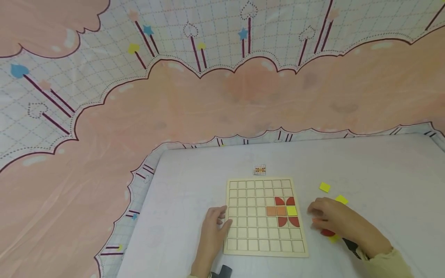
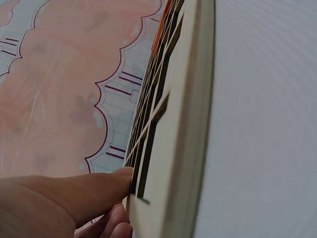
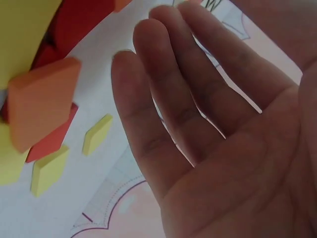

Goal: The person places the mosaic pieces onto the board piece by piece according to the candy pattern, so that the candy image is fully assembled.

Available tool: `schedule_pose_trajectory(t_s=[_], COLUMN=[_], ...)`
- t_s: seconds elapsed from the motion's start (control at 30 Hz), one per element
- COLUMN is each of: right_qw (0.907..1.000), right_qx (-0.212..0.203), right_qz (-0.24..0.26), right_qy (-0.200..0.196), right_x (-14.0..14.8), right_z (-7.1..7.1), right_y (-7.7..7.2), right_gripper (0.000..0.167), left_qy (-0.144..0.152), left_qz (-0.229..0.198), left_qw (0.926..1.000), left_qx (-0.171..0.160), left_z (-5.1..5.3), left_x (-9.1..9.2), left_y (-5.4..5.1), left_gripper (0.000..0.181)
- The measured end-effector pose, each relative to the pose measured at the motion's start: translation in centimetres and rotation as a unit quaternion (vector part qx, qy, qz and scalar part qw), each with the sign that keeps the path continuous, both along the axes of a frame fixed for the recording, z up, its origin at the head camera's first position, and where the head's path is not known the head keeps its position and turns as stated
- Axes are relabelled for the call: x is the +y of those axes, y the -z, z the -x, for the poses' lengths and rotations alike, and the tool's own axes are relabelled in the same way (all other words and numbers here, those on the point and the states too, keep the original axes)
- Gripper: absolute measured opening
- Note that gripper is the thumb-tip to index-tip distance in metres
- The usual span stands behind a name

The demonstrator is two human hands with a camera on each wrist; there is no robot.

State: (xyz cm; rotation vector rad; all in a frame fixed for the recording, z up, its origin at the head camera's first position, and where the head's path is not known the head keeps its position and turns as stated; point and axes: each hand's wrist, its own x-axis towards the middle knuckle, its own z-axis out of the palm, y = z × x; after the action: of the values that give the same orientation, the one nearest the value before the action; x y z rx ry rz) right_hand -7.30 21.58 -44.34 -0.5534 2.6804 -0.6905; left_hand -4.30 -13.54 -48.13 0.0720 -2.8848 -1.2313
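Observation:
A pale wooden grid board (image 1: 243, 224) lies on the white table. Red rounded pieces (image 1: 293, 221), orange squares (image 1: 271, 211) and a yellow square (image 1: 291, 210) sit in cells at its right side. My left hand (image 1: 211, 227) rests at the board's left edge; its thumb (image 2: 106, 186) touches the rim, the other fingers partly hidden. Off the board's right side, my right hand (image 1: 335, 220) hovers by loose pieces, its fingers extended and the palm bare in the right wrist view. An orange square (image 3: 44, 101) and a red piece (image 1: 327, 233) lie near it.
Loose yellow squares (image 1: 325, 187) lie beyond the right hand. Behind the board is a small card (image 1: 259, 170) printed with a grid pattern. Patterned pink fabric (image 1: 222, 100) surrounds the white tabletop (image 1: 180, 185).

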Motion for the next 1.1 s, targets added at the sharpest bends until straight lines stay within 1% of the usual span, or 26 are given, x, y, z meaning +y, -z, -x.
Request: schedule_pose_trajectory(t_s=[0.07,0.17,0.33,0.5,0.77,0.97,1.1], right_qw=[0.9999,0.9999,0.9998,0.9998,0.9995,0.9987,0.999], right_qx=[0.006,-0.003,-0.016,-0.022,-0.029,-0.048,-0.042], right_qz=[-0.005,-0.009,-0.008,-0.001,0.005,0.005,0.002], right_qy=[-0.008,-0.012,-0.004,0.004,0.008,0.018,0.015], right_x=[0.34,0.72,1.04,1.07,0.81,0.65,0.58], right_z=[-0.09,-0.13,-0.33,-0.42,-0.49,-0.4,-0.42], right_y=[0.18,0.35,0.56,0.79,0.97,0.94,0.88], right_gripper=[0.024,0.024,0.027,0.025,0.028,0.027,0.027], left_qy=[-0.002,-0.003,0.0,0.0,-0.018,-0.018,-0.018], left_qz=[-0.001,-0.001,0.001,0.002,0.014,0.015,0.013], left_qw=[1.0,1.0,1.0,1.0,0.9996,0.9996,0.9995], left_qx=[-0.003,-0.002,0.003,0.006,-0.016,-0.019,-0.02], left_z=[0.0,0.0,-0.01,0.06,0.3,0.3,0.3], left_x=[0.03,0.05,0.03,0.02,0.24,0.24,0.18], left_y=[-0.03,-0.11,-0.15,0.03,0.35,0.45,0.48], left_gripper=[0.042,0.042,0.042,0.042,0.044,0.044,0.044])
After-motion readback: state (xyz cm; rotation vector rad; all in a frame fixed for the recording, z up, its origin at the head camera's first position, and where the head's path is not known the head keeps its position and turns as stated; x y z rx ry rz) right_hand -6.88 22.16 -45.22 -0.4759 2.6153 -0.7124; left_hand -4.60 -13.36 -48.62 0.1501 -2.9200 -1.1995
